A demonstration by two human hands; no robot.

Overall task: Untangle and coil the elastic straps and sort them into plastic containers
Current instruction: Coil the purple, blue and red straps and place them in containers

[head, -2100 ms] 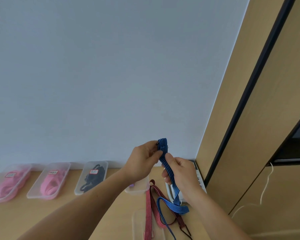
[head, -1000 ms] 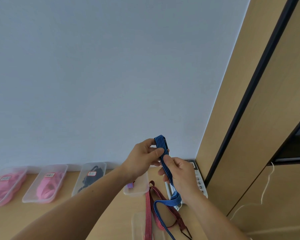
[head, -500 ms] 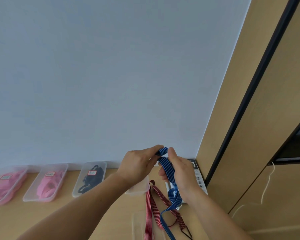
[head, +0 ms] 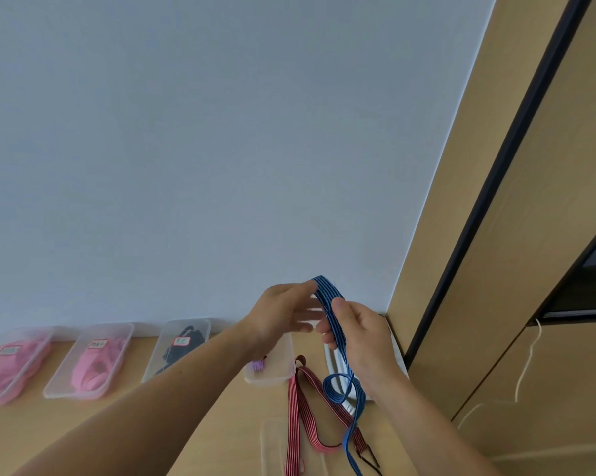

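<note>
A blue striped elastic strap [head: 327,297] loops over the fingers of my left hand [head: 282,314], whose fingers point right, fairly straight and blurred. My right hand [head: 356,333] pinches the strap just below the loop with thumb and fingers. The strap's tail hangs down, curls once [head: 341,386] and runs off the bottom edge. A red striped strap [head: 298,403] lies on the wooden table [head: 221,424] under my hands, with a dark hook at its end [head: 368,458].
Along the wall stand clear plastic containers: two with pink straps [head: 11,365] [head: 94,362], one with black straps [head: 179,345], one small [head: 272,369] under my left hand. A clear lid [head: 272,444] lies at the bottom. A white object [head: 337,365] sits by the wooden cabinet [head: 495,269].
My left hand's fingers have spread out inside the blue loop, which now stands wider. The hanging tail has shortened and curled higher off the table.
</note>
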